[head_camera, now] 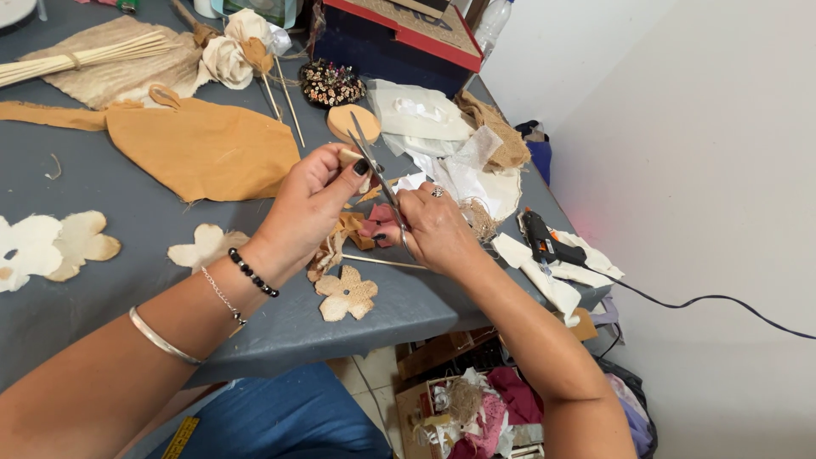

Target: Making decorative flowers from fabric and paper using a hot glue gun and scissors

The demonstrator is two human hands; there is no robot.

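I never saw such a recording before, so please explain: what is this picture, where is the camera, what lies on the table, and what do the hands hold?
There is one picture, from a camera worn on a person's head, looking down at their own bare hands. The right hand holds scissors, blades pointing up. The left hand pinches a small tan piece at the blades. On the grey table lie flower-shaped fabric cutouts, a tan cloth, fabric roses and a black glue gun.
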